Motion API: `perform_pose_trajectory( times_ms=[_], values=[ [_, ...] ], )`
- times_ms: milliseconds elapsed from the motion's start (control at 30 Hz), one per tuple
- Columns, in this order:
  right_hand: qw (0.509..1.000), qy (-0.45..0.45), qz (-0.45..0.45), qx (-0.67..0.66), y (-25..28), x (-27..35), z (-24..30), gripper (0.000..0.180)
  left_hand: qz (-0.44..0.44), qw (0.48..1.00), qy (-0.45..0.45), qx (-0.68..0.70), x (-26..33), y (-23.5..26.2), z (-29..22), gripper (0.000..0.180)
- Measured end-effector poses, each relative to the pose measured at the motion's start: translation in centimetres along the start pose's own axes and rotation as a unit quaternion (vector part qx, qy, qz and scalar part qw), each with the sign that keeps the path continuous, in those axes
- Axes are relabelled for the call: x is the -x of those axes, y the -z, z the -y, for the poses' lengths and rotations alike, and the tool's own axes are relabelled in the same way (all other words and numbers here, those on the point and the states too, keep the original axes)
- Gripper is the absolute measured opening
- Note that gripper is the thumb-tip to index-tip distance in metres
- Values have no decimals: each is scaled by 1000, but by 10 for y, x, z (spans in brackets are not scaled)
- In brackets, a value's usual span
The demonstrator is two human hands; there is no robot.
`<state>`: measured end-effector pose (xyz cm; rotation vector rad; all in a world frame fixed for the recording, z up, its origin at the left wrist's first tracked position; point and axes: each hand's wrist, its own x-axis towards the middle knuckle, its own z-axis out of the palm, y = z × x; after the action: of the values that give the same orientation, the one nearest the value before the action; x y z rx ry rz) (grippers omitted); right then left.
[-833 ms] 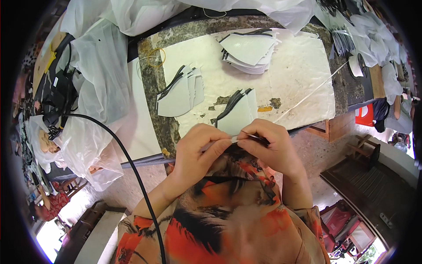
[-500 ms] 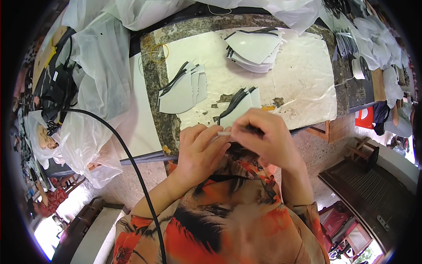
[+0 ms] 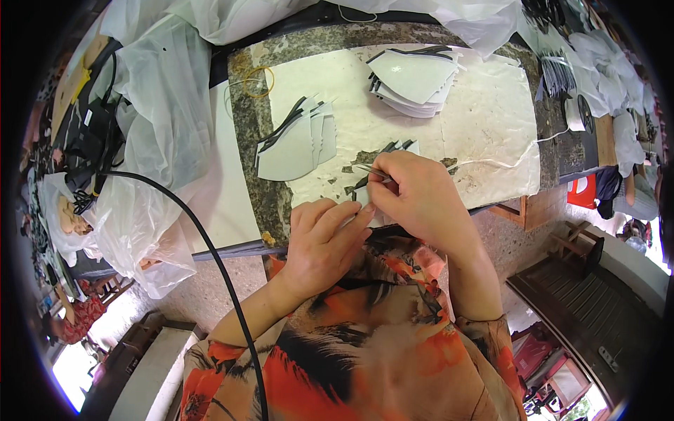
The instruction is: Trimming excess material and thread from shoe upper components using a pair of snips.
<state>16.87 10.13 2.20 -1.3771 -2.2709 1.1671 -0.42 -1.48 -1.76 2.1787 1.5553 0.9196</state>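
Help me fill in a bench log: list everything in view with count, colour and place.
Curved panels: three groups, white with black edging, left, far middle and near middle
Sheet: one, cream-white, under the panels
Mottled board: one, brown-black, under the sheet
Loop: one, yellow, board's far-left corner
Plastic bags: several, translucent white, left and far edge
Cable: one, black, left to bottom
Spool: one, white and black, right
Cord: one, white, right
Co-worker: one, red clothing, lower left
Background clutter: uncountable, mixed, around the rim
Thin item: one, pale, near middle
Patterned garment: one, orange-black-tan, bottom
Left hand: one, bare, near middle
Right hand: one, bare, holding the thin item
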Motion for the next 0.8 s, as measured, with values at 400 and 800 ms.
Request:
perform_pose_trajectory(
  times_ms=[400,800],
  values=[
    [1000,-17,-18,10,-5,2,1,15,13,1000,10,4,-4,3,-2,43],
    [1000,-22,7,-20,5,6,1,17,25,999,32,-12,-14,4,-6,29]
  ],
)
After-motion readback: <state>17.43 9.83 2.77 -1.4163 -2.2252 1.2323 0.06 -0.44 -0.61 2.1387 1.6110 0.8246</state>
